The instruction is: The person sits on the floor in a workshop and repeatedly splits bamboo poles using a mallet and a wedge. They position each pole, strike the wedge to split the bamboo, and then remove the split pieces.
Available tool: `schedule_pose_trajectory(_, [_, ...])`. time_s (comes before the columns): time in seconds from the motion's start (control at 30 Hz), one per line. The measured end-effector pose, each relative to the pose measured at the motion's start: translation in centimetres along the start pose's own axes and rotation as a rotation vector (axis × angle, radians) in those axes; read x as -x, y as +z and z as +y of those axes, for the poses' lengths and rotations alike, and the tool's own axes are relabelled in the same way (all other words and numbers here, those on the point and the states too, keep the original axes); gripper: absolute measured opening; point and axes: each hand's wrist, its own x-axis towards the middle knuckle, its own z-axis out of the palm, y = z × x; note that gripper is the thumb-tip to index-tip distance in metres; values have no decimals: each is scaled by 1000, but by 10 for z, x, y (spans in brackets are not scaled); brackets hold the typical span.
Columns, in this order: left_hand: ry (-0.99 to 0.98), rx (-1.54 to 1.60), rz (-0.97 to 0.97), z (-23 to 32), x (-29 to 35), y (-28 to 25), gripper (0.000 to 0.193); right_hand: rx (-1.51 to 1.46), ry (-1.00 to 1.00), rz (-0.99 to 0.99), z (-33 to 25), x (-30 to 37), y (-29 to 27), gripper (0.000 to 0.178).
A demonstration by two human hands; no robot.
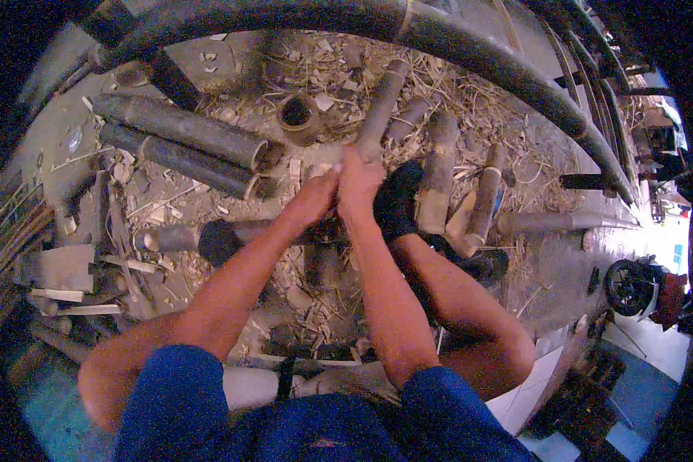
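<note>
My two hands meet in front of me, over the littered ground between my feet. The right hand is closed at the near end of a bamboo tube, which slants away up and slightly right. Pressed against its left side is my left hand, its fingers closed; what they hold is hidden. A dark-covered foot rests just right of the hands. Left of them, another dark-covered foot is beside a bamboo piece lying crosswise.
Two thick bamboo tubes lie at the left; a hollow bamboo stub stands beyond my hands. More cut pieces lie right, among shavings. A long curved pole crosses the far side. A motorcycle is at far right.
</note>
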Motion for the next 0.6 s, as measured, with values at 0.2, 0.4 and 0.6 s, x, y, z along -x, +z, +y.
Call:
schedule_pose_trajectory(0.2, [-35,309,231,-62,41,12,66,300,-86,-355,3,18,30,29])
schedule_pose_trajectory(0.4, [31,392,716,-91,69,56,60,674,-172,-789,3,56,46,46])
schedule_pose_trajectory(0.6, [-80,540,1018,-85,77,105,64,947,-216,-1443,-8,68,56,54])
